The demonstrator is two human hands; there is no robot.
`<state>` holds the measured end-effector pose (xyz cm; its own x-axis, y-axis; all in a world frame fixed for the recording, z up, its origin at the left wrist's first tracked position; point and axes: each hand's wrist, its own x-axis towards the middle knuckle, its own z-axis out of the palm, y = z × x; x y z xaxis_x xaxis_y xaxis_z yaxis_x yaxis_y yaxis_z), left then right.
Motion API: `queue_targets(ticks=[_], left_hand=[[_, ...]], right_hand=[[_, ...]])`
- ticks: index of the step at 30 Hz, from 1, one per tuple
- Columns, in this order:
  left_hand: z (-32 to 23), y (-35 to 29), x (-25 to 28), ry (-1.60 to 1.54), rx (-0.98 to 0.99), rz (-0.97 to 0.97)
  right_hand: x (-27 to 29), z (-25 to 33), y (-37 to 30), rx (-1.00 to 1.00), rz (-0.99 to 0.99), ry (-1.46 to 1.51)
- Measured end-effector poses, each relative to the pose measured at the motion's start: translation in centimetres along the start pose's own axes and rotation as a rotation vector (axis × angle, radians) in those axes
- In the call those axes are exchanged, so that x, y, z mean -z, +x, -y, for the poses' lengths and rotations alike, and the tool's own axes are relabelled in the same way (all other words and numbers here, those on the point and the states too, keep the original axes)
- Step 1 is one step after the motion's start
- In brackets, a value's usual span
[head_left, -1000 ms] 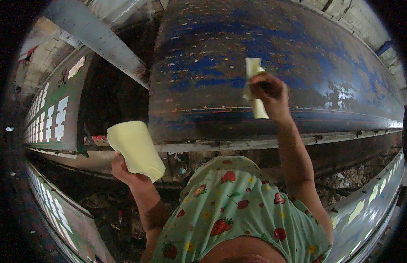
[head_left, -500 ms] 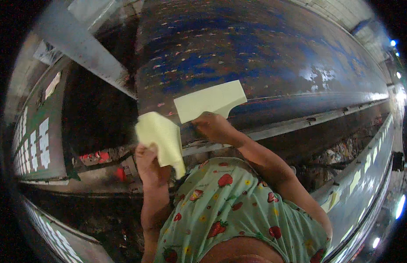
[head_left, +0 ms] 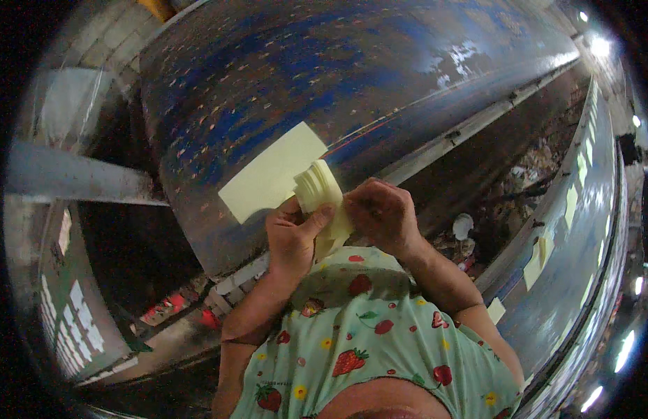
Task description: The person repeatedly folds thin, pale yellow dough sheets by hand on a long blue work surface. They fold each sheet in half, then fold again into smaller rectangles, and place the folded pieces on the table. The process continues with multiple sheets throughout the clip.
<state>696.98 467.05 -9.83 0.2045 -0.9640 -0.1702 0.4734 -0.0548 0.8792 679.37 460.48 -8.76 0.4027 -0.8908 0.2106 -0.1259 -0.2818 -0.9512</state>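
My left hand [head_left: 294, 237] grips a stack of pale yellow cut sheets [head_left: 322, 194], thumb across the near face and several edges fanned out at the top. Close against the right side of that stack is my right hand [head_left: 383, 215], its fingers curled in and closed; its fingertips are shadowed, so what they hold cannot be made out. Behind the stack, a flat pale yellow cut sheet [head_left: 275, 171] lies on the big dark drum-like surface [head_left: 282, 91], partly covered by the stack and my left hand.
A pale rail [head_left: 436, 149] runs along the drum's near edge. To the right, yellow cut pieces [head_left: 539, 260] lie on a long grey surface [head_left: 575, 279], with a littered gap before it. A grey beam [head_left: 86, 174] and a panel with white patches [head_left: 79, 314] stand left.
My left hand has brought the stack up and right, in front of the lying sheet. My right hand has left that sheet and come beside the stack. The view has turned.
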Motion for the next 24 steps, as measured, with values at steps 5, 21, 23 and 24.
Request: queue_targets(ticks=[5, 21, 23, 24], left_hand=[[2.0, 1.9, -5.6, 0.061, 0.056, 0.015], [10.4, 7.1, -23.1, 0.271, -0.017, -0.023], [11.1, 7.4, -24.4, 0.283, -0.024, -0.035], [11.4, 7.6, -24.9, 0.295, -0.022, -0.042]], right_hand=[[6.1, -2.7, -0.8, -0.159, 0.009, 0.091], [25.1, -9.4, 1.2, -0.307, 0.112, 0.353], [26.3, -9.6, 1.2, -0.276, 0.102, 0.369], [26.8, -9.8, 1.2, -0.251, 0.092, 0.377]])
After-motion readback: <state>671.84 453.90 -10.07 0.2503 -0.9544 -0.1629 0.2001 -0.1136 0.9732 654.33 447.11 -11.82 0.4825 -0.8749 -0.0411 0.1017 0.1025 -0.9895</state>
